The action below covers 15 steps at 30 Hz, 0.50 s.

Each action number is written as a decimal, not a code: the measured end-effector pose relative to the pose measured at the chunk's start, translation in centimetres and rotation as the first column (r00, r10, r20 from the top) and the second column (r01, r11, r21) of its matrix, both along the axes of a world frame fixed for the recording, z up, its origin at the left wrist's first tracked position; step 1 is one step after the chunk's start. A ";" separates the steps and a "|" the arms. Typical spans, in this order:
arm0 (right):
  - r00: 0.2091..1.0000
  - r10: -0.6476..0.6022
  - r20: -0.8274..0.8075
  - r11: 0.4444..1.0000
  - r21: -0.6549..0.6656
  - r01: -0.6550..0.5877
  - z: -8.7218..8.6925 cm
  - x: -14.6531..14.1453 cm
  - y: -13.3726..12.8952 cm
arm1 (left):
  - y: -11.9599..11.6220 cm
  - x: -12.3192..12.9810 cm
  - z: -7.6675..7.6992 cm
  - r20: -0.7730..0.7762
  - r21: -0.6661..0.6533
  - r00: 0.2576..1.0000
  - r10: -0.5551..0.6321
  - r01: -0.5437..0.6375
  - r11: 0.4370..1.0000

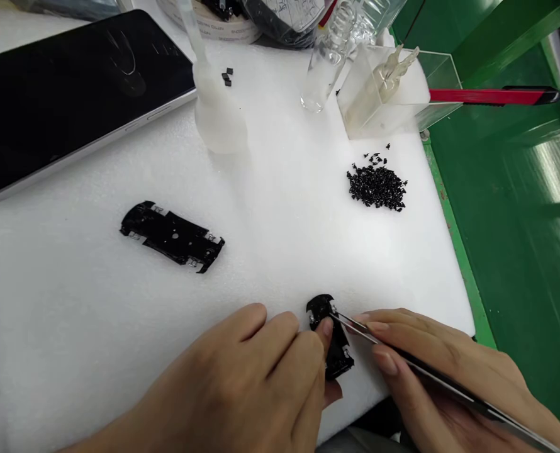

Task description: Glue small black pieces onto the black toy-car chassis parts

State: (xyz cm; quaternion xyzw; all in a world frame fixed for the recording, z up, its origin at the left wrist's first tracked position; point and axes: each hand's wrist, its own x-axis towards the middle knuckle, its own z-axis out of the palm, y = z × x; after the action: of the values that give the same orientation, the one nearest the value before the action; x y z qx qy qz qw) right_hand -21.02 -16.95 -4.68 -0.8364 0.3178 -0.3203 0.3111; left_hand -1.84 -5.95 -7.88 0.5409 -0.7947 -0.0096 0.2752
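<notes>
Near the front edge of the white foam sheet (270, 189), my left hand (256, 377) is closed on a small black toy car chassis (339, 349). A finger presses on its upper face, and the hand hides part of it. My right hand (450, 371) pinches a pair of tweezers (403, 358). Their tips touch the chassis near its far end; whether they hold a tiny part I cannot tell. A second black chassis (173, 234) lies flat to the left, apart from both hands. Beyond my right hand is a pile of tiny black parts (377, 187).
A phone (82, 94) lies at the far left, beside a whitish squeeze bottle (221, 119). Several black chips (227, 77) lie near it. Toward the back right are a glass vial (324, 69), a clear box (369, 116) and a red cutter knife (492, 95). Green surface lies past the sheet's right edge.
</notes>
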 end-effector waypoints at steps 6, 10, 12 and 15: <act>0.985 0.173 0.011 0.985 0.023 -0.173 -0.4 -0.4 -0.5 | 0.1 -0.1 0.1 0.048 -0.027 0.999 0.018 -0.017 0.999; 0.987 0.150 -0.052 0.988 0.028 -0.149 -0.1 -0.9 -0.2 | 0.0 -0.4 0.0 0.041 -0.001 0.999 -0.019 0.019 1.000; 0.986 0.131 -0.101 0.991 0.044 -0.127 0.4 -0.9 0.2 | 0.0 -0.4 -0.2 0.013 -0.016 1.000 -0.019 0.019 1.000; 0.981 0.119 -0.152 0.992 0.059 -0.111 0.7 -0.7 0.5 | 0.2 -0.4 -0.2 0.020 -0.018 1.000 -0.015 0.015 1.000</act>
State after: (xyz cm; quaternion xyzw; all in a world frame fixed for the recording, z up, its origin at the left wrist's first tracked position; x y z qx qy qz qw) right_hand -21.69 -16.49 -4.00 -0.8678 0.3001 -0.2276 0.3242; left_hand -2.22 -5.70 -8.04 0.5324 -0.8016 0.0008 0.2721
